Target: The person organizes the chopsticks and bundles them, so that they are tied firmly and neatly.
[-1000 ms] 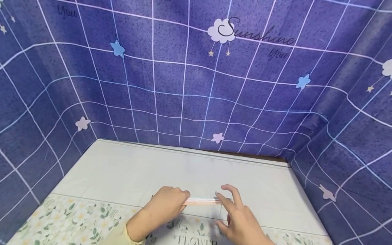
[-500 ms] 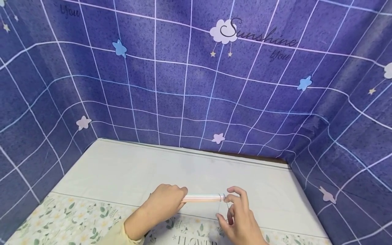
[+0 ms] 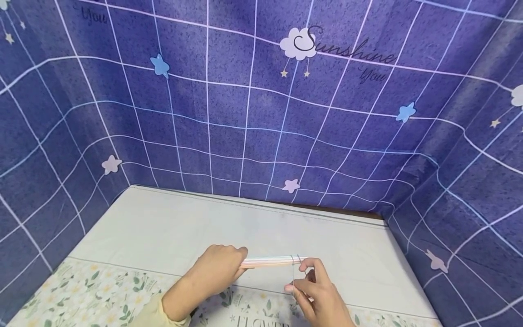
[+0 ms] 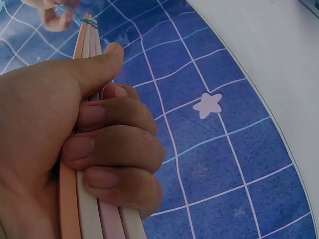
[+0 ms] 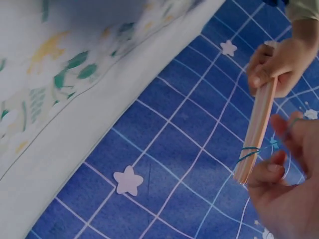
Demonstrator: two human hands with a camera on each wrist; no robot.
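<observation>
My left hand point(image 3: 218, 270) grips a bundle of long, flat pastel sticks point(image 3: 267, 262), held level above the table. The left wrist view shows its fingers and thumb wrapped around orange, white and pink sticks point(image 4: 91, 205). Around the bundle's right end runs a thin teal band point(image 5: 249, 155) in two turns; whether it is elastic or string I cannot tell. My right hand point(image 3: 320, 290), at that end, has bent fingers with the band stretched from the bundle to them. Part of the band is hidden behind these fingers.
Below the hands lies a white table cover point(image 3: 184, 222) with a floral printed front part point(image 3: 94, 290). A blue-purple grid cloth point(image 3: 229, 109) with stars and clouds hangs at the back and along both sides.
My right hand's fingers have curled in further, and the band is now drawn down toward the thumb. The bundle has moved slightly up and left with my left hand, which keeps its grip.
</observation>
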